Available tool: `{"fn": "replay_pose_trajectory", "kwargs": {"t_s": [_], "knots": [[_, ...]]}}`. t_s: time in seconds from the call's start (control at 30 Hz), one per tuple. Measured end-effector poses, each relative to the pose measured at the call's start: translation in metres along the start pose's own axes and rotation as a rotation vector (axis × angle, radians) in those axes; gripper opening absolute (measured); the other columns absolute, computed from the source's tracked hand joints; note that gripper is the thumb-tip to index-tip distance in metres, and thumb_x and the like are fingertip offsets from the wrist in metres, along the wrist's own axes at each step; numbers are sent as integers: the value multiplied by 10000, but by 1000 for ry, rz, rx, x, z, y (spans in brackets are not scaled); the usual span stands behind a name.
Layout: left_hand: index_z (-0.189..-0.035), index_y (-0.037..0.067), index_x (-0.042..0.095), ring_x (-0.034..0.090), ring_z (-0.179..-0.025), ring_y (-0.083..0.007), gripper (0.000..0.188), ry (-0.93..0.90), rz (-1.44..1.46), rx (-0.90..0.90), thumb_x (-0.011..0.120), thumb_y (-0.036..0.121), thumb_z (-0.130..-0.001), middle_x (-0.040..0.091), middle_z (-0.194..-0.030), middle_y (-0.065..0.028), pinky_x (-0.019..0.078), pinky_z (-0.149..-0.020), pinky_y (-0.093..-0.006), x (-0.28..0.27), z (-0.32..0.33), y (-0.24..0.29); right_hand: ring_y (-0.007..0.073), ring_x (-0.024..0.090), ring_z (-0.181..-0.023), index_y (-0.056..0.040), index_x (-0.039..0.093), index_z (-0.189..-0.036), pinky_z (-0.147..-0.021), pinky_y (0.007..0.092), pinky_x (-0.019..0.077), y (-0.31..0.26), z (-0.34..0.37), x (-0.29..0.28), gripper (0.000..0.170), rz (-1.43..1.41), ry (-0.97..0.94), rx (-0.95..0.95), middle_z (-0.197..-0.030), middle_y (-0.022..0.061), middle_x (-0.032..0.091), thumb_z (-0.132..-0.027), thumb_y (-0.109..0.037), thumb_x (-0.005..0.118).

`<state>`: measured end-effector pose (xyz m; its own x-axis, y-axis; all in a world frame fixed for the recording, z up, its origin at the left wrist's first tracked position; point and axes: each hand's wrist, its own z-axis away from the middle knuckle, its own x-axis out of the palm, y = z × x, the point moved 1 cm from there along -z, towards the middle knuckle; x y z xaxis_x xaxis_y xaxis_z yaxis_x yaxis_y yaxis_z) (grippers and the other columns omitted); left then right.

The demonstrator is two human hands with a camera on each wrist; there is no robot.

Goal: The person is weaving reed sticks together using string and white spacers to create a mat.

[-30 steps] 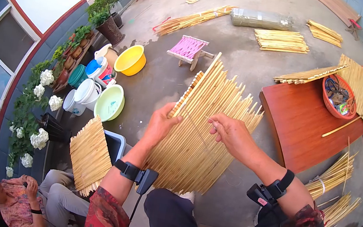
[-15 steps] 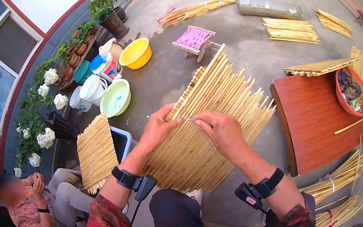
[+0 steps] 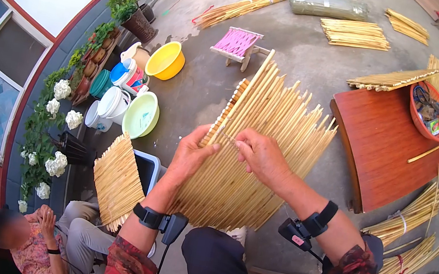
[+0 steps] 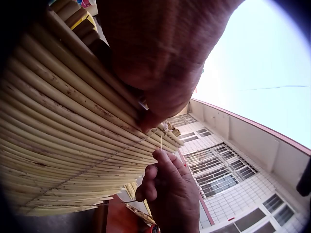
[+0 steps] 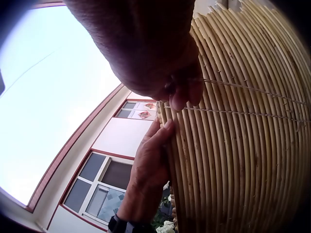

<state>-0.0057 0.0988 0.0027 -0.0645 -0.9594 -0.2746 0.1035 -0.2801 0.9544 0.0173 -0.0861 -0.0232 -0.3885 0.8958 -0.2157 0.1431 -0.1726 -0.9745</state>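
Observation:
A mat of pale, straight stalks [image 3: 233, 196] slants across my lap, with twine [image 5: 243, 112] running across the stalks. My left hand [image 3: 192, 153] grips the mat's left edge, its thumb on the top face near the outermost stalk. Close beside that thumb, my right hand [image 3: 262, 155] pinches a thin needle [image 4: 161, 141] between thumb and forefinger. The needle points at the edge stalks in the left wrist view. In the right wrist view, the right fingertips are right at the edge stalks and the twine, and the needle is hidden.
A red-brown table [image 3: 388, 158] at right bears an orange basket [image 3: 425, 126] of cords. Stalk bundles [image 3: 356, 35] lie on the floor. Basins and buckets [image 3: 141, 116] stand at left. A seated person [image 3: 36, 240] is at lower left, near another stalk mat [image 3: 119, 184].
My right hand has moved left with the needle, from over the mat to its edge beside the left thumb. The left hand keeps its grip. The head view has shifted slightly.

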Motion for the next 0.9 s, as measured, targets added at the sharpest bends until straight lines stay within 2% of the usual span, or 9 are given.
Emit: {"fn": "replay_pose_trajectory", "kwargs": {"t_s": [0.13, 0.2, 0.23, 0.3, 0.53, 0.6, 0.73, 0.83, 0.9], "knots": [[-1276, 1, 508, 578, -1002, -93, 432, -2, 7, 9, 623, 3, -860, 625, -1123, -43, 462, -895, -255, 0, 0, -3, 164, 594, -521, -40, 624, -932, -524, 295, 484, 5, 0, 5, 143, 120, 44, -70, -663, 69, 625, -921, -176, 581], [-1275, 9, 515, 575, -1015, -103, 440, 13, -45, 32, 634, 3, -851, 627, -1126, -46, 458, -900, -259, -3, -2, -10, 245, 646, -621, -67, 650, -923, -598, 338, 511, 5, 1, 5, 149, 271, 198, -254, -710, 87, 656, -890, -208, 619], [-1273, 16, 522, 572, -1028, -113, 448, 27, -100, 53, 644, 2, -843, 628, -1128, -49, 453, -905, -263, -4, -3, -13, 245, 646, -621, -67, 650, -923, -598, 338, 511, 5, 0, 4, 149, 273, 196, -255, -710, 87, 656, -890, -208, 619], [-1273, 15, 521, 568, -1038, -116, 450, 32, -86, 70, 647, 4, -841, 623, -1137, -52, 447, -911, -264, -4, -3, -17, 296, 661, -729, -83, 668, -922, -660, 369, 517, 3, 1, 1, 155, 290, 211, -229, -770, 103, 672, -868, -226, 640], [-1278, 4, 514, 552, -1067, -122, 454, 27, -64, 145, 640, -6, -841, 612, -1154, -62, 430, -932, -267, 8, 1, -10, 316, 654, -738, -84, 655, -934, -673, 390, 514, 3, 1, 1, 164, 293, 220, -185, -779, 131, 661, -888, -235, 612], [-1280, 4, 513, 549, -1070, -122, 456, 30, -64, 143, 636, -10, -842, 612, -1155, -61, 427, -937, -267, 7, -1, -15, 330, 648, -740, -79, 627, -944, -673, 412, 509, 4, 3, 0, 176, 338, 175, -94, -777, 135, 654, -903, -246, 587], [-1280, 2, 515, 540, -1080, -119, 451, 25, -16, 120, 630, -18, -843, 611, -1158, -60, 417, -949, -267, 7, 0, -14, 336, 644, -744, -80, 605, -958, -663, 429, 503, 10, 5, -1, 184, 449, 121, -35, -788, 139, 653, -910, -255, 575], [-1277, 0, 519, 541, -1080, -118, 445, 33, -45, 114, 626, -20, -846, 611, -1160, -58, 417, -949, -265, 9, 1, -11, 323, 644, -736, -86, 622, -924, -652, 422, 502, 5, 9, -11, 168, 429, 172, -154, -786, 132, 651, -898, -248, 589], [-1278, 2, 520, 542, -1080, -118, 445, 33, -37, 120, 626, -19, -846, 611, -1164, -59, 418, -948, -265, 9, 1, -11, 301, 646, -725, -94, 641, -890, -641, 401, 505, -6, 13, -18, 147, 570, 230, -252, -771, 115, 648, -885, -236, 601]]}}
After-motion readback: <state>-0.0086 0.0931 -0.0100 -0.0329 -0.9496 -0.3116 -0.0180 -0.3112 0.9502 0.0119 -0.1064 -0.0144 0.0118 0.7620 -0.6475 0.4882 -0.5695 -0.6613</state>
